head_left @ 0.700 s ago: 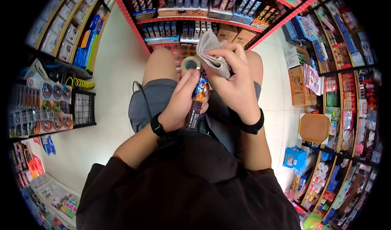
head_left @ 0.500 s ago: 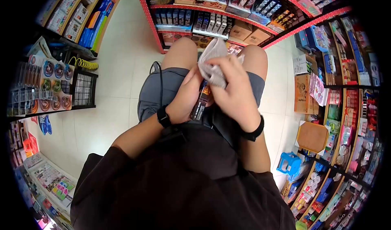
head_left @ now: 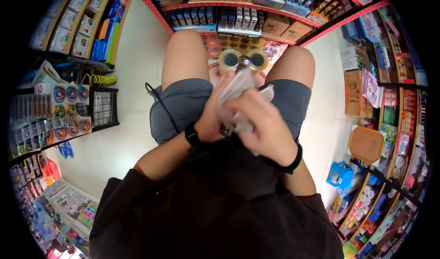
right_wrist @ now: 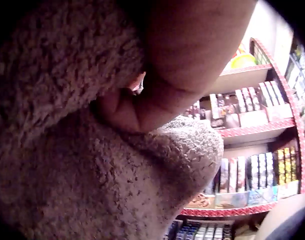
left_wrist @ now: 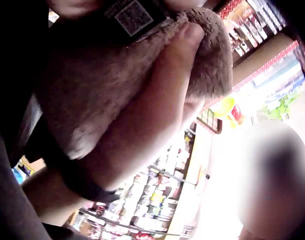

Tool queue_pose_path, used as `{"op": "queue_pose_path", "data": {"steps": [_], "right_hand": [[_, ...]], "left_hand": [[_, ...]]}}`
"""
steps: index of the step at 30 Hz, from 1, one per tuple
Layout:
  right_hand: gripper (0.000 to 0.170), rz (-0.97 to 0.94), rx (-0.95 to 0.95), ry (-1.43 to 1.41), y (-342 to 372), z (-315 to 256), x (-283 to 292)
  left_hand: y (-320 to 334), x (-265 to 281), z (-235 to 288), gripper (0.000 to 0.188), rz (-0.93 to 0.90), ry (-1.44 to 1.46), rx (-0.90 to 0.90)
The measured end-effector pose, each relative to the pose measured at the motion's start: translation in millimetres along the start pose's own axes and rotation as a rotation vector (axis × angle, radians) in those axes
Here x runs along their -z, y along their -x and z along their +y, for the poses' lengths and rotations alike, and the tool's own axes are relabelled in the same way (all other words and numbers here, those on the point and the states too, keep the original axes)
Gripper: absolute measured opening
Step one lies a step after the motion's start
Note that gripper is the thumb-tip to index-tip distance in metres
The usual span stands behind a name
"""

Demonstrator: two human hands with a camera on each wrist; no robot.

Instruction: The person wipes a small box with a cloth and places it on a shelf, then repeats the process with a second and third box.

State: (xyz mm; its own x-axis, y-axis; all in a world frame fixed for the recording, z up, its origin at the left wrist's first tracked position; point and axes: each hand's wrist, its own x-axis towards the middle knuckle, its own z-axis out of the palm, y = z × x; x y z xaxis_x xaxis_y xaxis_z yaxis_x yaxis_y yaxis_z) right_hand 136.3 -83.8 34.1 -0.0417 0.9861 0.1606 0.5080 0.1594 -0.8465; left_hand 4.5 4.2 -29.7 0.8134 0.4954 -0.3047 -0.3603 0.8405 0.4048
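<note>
A narrow dark box lies mostly hidden between the hands; its end with a square printed code (left_wrist: 134, 19) shows in the left wrist view. My left hand (head_left: 211, 118) holds it from the left side, the fingertips out of sight behind the cloth. A greyish cloth (head_left: 239, 85) covers the box's upper part. My right hand (head_left: 268, 129), blurred, grips the cloth with bent fingers over the box. The cloth (right_wrist: 107, 175) bunches around a finger in the right wrist view, and a thumb presses on the cloth (left_wrist: 102, 95) in the left wrist view.
Two tape rolls, one left (head_left: 222, 61) and one right (head_left: 264, 61), sit between the knees. A red-edged shelf (head_left: 220, 4) of boxed goods stands in front. Stocked racks line both sides; a blue stool (head_left: 340, 175) and cardboard box (head_left: 353, 90) are at right.
My right hand and the cloth have moved down toward the body, covering more of the box. Both tape rolls show clearly now.
</note>
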Motion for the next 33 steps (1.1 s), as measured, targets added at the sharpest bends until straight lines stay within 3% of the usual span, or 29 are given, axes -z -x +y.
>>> {"op": "queue_pose_path", "data": {"steps": [2, 4, 6, 7, 10, 14, 16, 18, 19, 22, 24, 26, 29, 32, 33], "right_hand": [[0.038, 0.224, 0.032, 0.101, -9, 17, 7], [0.039, 0.345, -0.013, 0.178, -17, 38, 19], [0.037, 0.448, -0.019, 0.186, -31, 44, 29], [0.039, 0.441, -0.008, 0.131, -34, 46, 31], [0.040, 0.352, 0.006, 0.180, -37, 35, 33], [0.040, 0.191, -0.030, 0.104, -31, 22, 19], [0.041, 0.085, -0.064, 0.050, -23, 16, 11], [0.042, -0.010, -0.099, -0.027, -19, 10, 4], [0.048, -0.034, -0.115, -0.053, -13, 10, -2], [0.048, -0.129, -0.098, -0.113, -5, 8, -8], [0.048, -0.157, -0.108, -0.126, -2, 11, -8], [0.046, -0.148, -0.100, -0.140, -3, 13, -8], [0.043, -0.136, -0.078, -0.148, -4, 13, -7], [0.047, -0.160, -0.088, -0.100, -1, 10, -6], [0.046, -0.153, -0.099, -0.073, -1, 10, -5]], "left_hand": [[-10, -9, -13, 0.038, 0.224, -0.167, -0.027], [-8, 10, -15, 0.028, -0.088, -0.041, 0.096], [-16, 2, -12, 0.026, 0.032, -0.152, 0.120], [-20, -3, -8, 0.025, 0.091, -0.212, 0.128], [-27, 0, 2, 0.027, -0.052, -0.125, 0.085], [-27, -24, 12, 0.037, 0.227, -0.290, -0.002], [-33, -5, 13, 0.046, -0.024, -0.276, 0.001], [-42, -7, 21, 0.050, -0.238, 0.048, 0.110], [-40, -16, 23, 0.056, -0.141, 0.135, 0.212], [-34, -9, 25, 0.054, 0.109, 0.128, 0.184], [-39, 16, 21, 0.045, -0.023, 0.240, 0.168], [-38, 18, 15, 0.039, 0.025, 0.137, 0.046], [-39, 14, 21, 0.032, 0.104, 0.146, 0.030], [-41, 28, 14, 0.032, 0.044, 0.130, 0.001], [-37, 5, 17, 0.033, 0.161, 0.065, -0.026]]}}
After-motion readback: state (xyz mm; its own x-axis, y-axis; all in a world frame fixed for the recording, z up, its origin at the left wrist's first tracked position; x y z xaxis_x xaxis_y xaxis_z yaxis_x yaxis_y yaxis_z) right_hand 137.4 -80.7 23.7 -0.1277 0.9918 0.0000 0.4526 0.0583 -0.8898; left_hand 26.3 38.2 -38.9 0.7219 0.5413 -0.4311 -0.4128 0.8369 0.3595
